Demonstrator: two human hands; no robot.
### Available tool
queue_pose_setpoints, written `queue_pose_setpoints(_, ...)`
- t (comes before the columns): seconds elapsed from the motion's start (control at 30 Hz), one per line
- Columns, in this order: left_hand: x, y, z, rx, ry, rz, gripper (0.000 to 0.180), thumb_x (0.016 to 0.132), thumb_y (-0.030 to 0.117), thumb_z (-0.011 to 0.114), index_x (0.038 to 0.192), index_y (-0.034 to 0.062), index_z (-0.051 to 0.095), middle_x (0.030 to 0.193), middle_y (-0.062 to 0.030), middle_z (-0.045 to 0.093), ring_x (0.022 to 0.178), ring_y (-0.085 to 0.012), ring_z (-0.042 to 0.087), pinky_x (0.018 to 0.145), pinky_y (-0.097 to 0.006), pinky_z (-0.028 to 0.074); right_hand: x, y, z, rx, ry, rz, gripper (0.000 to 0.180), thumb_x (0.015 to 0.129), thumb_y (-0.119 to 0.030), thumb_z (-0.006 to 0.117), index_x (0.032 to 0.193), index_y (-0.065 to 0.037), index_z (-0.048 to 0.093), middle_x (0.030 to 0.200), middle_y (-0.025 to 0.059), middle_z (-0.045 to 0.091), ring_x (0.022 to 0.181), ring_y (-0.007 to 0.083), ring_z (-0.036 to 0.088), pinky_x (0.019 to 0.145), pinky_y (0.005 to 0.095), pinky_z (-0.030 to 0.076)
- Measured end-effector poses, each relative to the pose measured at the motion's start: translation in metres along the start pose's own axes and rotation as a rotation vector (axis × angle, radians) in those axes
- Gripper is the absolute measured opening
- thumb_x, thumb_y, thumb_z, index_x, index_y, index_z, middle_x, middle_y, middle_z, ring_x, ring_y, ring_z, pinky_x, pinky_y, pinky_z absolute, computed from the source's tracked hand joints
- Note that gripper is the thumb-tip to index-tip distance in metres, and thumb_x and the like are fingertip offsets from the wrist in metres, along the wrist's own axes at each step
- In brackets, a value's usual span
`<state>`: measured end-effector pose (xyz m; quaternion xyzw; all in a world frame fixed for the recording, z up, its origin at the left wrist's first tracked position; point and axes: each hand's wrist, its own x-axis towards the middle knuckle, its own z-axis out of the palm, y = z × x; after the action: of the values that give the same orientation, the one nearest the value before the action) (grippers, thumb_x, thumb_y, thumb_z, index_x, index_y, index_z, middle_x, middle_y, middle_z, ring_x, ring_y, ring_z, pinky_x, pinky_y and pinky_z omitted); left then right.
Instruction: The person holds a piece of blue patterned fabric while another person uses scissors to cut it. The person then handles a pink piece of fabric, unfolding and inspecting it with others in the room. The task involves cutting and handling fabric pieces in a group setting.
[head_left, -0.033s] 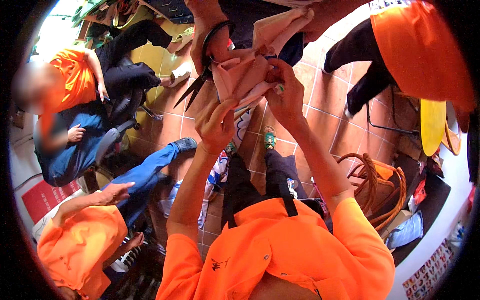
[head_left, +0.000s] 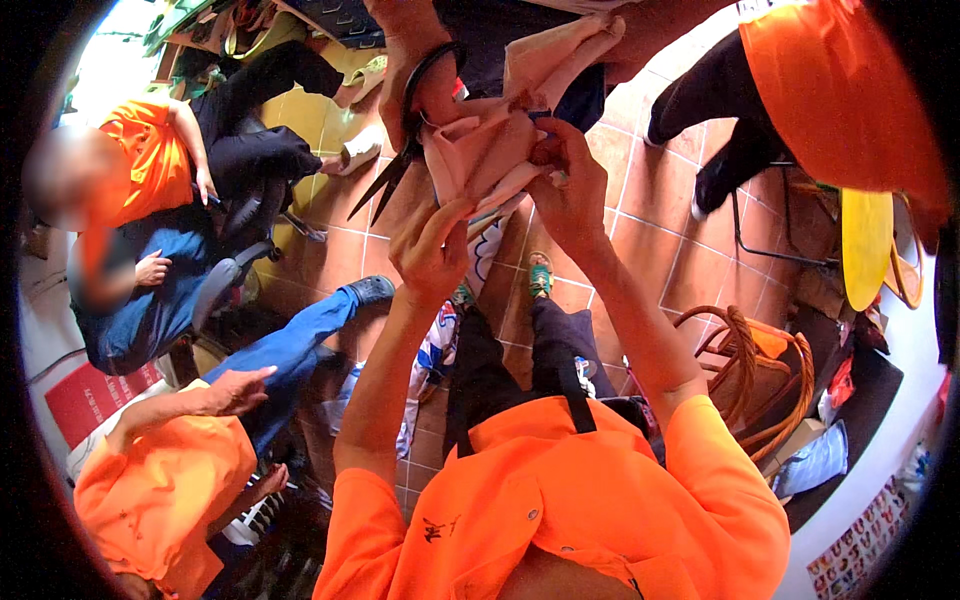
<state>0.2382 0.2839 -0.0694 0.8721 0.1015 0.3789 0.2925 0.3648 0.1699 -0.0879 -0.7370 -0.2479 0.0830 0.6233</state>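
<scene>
A pale pink sheet of soft material (head_left: 475, 150), perhaps cloth or leather, is stretched between my two hands at the top centre. My left hand (head_left: 432, 250) pinches its lower left edge between thumb and fingers. On its right side, my right hand (head_left: 570, 185) grips the edge with bent fingers. Facing me, another person's hand (head_left: 402, 35) has large black-handled scissors (head_left: 385, 185) hanging on it, blades slightly apart and pointing down left, beside the sheet. That person's other arm (head_left: 665, 35) reaches in from the upper right; its fingers are partly hidden behind folded material (head_left: 560, 60).
Three people in orange shirts are nearby: two at the left, one standing at the upper right (head_left: 835, 95). A black chair (head_left: 225, 275) stands at the left. On the right are a yellow board-like piece (head_left: 866, 250) and a brown rattan-like frame (head_left: 740, 370). Tiled floor (head_left: 640, 260) lies below.
</scene>
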Motion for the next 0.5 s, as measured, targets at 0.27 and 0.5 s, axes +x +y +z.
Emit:
queue_pose_setpoints(0.27,0.004,-0.001,0.001,0.043,-0.049,0.031,0.017,0.071,-0.004,0.064,0.086,0.0043,0.065,0.074,-0.0107,0.063,0.064,-0.0254,0.062,0.054,-0.032,0.048,-0.005,0.005,0.004,0.32,-0.007,0.187,0.031,0.067,0.009,0.052,0.095,0.0,0.056,0.093,0.0127,0.059,0.085,0.023,0.061,0.076,0.0301,0.048)
queue_pose_setpoints(0.5,0.006,0.001,-0.01,0.123,-0.22,-0.103,0.019,0.076,0.002,0.064,0.094,0.0035,0.066,0.091,-0.0138,0.064,0.086,-0.0286,0.062,0.074,-0.035,0.049,-0.009,0.006,-0.011,-0.087,0.214,-0.364,0.035,0.057,0.016,0.057,0.088,-0.001,0.06,0.087,0.011,0.054,0.07,0.0245,0.056,0.067,0.0278,0.046)
